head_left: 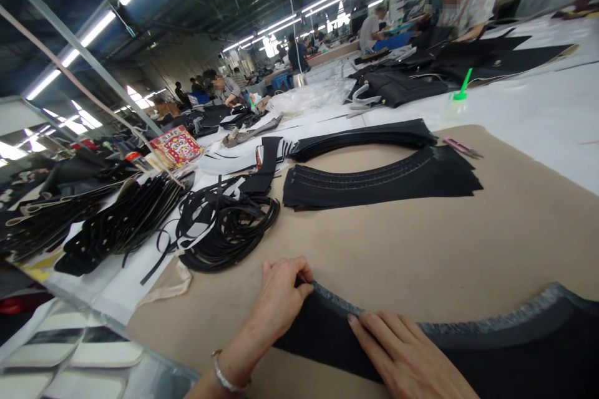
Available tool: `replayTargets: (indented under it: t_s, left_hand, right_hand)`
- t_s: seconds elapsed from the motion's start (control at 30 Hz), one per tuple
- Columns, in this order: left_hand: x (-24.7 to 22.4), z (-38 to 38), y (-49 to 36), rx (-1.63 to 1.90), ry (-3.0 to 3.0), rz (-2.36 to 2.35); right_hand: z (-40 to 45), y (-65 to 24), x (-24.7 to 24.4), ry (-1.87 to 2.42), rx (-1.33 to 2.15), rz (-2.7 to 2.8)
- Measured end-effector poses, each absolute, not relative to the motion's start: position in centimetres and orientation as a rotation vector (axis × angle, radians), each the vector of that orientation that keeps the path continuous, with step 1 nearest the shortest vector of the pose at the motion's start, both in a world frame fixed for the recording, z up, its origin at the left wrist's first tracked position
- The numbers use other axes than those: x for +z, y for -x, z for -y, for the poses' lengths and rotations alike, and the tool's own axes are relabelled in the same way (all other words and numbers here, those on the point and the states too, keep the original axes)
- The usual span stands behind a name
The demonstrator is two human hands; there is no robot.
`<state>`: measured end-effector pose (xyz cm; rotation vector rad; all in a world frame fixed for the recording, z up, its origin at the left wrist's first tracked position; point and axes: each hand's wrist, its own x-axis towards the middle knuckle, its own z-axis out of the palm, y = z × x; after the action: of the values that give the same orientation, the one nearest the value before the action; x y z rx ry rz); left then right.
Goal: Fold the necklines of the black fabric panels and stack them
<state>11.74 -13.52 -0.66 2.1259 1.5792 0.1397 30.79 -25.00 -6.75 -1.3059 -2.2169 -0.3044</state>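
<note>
A curved black material piece (496,355) lies across the front of the tan work sheet, with a grey fuzzy strip (491,322) along its curved upper edge. At the piece's left end, my left hand (282,299) pinches the edge between thumb and fingers. To the right of it, my right hand (405,349) lies on the same piece, fingers stretched out with the tips pressing at the strip. Part of the strip is hidden beneath those fingers. Beyond both hands sits a stack of similar curved black pieces (374,184), showing rows of stitch-like marks.
Coiled black strips (229,237) lie left of the stack. Another curved black stack (365,137) is behind, near pink-handled snips (461,148). A green-capped bottle (461,95) stands on the white table (528,112). Bundled black parts (121,218) sit at far left. Several people work in the background.
</note>
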Motion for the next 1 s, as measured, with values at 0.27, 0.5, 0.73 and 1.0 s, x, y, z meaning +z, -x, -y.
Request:
replayTargets:
  t_s: [0.27,0.5,0.73,1.0]
  left_hand:
    - [-1.0,13.7,-11.7,0.190,-2.143,-1.583]
    - [-1.3,13.4,-11.4,0.270,-2.151,-1.555]
    - [-2.0,12.7,-9.7,0.388,-1.994,-1.537]
    - [-2.7,11.8,-9.2,0.471,-1.956,-1.494]
  right_hand:
    - [25.0,-30.7,-7.2,1.308,-0.384,2.236]
    - [23.6,-27.8,-6.9,1.326,-0.447,2.245]
    - [22.8,-26.5,-8.6,1.371,-0.517,2.254]
    - [22.7,-26.6,-8.6,1.374,-0.524,2.262]
